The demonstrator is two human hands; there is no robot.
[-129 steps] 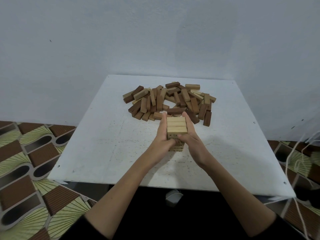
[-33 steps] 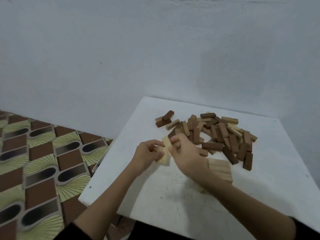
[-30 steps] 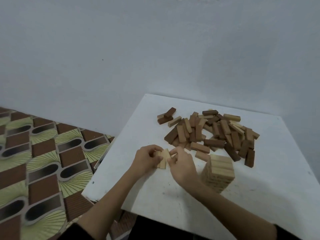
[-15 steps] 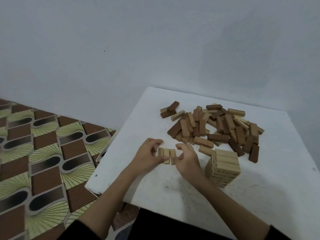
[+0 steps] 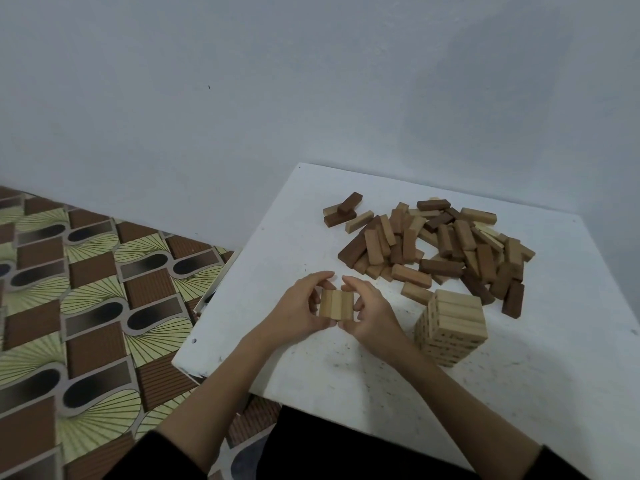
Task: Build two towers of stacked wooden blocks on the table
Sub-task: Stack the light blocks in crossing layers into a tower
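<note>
Three pale blocks (image 5: 336, 304) (light, stiff, likely slick) are being squeezed between your left hand (image 5: 300, 310) and right hand (image 5: 371, 312); you're gripping their outer sides.

My forearms are bare from the wrists back toward the elbows, with no watch, ring or band showing on either one. Back from my left hand (image 5: 300, 311), a black sleeve (image 5: 162, 457) ends near the elbow, and back from my right hand (image 5: 372, 315) a matching black sleeve (image 5: 554, 462) does the same. Between the two arms, nearest my body, dark black clothing (image 5: 346, 445) fills the space below the sleeves.
</note>
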